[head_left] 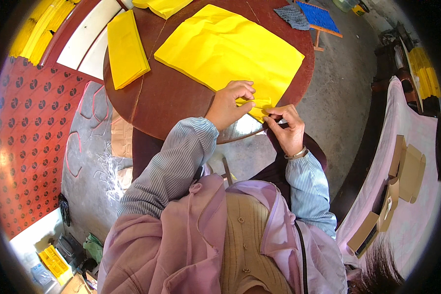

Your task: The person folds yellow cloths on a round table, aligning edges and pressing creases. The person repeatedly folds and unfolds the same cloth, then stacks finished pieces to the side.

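A large yellow cloth-like sheet [230, 49] lies spread on a round dark red table [174, 103], its near corner reaching the table's front edge. My left hand [232, 102] is closed on a gathered fold along the sheet's near edge, thumb and fingers pinched together. Just to its right, my right hand [288, 129] pinches the near corner of the same sheet, thumb against forefinger. Both hands are close together at the table's front rim. Whether anything small sits between the right fingertips is too fine to make out.
A folded yellow stack [127, 49] lies at the table's left, with another yellow piece [164, 6] at the far edge. Grey cloth [292, 17] hangs at the far right rim beside a blue-topped stool [319, 18]. Opened cardboard boxes [410, 172] rest on a pink-covered surface at right.
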Demonstrator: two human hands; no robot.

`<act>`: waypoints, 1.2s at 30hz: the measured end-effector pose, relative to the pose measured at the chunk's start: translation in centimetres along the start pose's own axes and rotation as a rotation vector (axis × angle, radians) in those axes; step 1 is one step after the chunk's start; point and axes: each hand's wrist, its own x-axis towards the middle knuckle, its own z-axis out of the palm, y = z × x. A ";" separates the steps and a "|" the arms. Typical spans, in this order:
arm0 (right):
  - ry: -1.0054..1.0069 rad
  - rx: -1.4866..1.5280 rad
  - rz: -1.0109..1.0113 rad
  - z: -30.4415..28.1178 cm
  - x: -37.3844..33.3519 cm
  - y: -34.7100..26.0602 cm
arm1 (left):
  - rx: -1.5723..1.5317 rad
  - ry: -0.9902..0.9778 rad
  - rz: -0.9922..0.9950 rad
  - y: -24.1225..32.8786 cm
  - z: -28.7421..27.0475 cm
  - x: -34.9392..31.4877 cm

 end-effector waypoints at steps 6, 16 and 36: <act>0.006 0.003 0.022 0.1 0.0 0.2 | -0.008 -0.028 0.029 -0.3 -0.3 0.1; -0.014 0.021 0.084 0.2 -0.2 0.3 | 0.065 -0.073 0.102 0.3 -0.7 0.1; -0.029 0.034 0.110 0.0 -0.2 0.3 | 0.014 -0.096 0.038 0.2 -1.2 0.2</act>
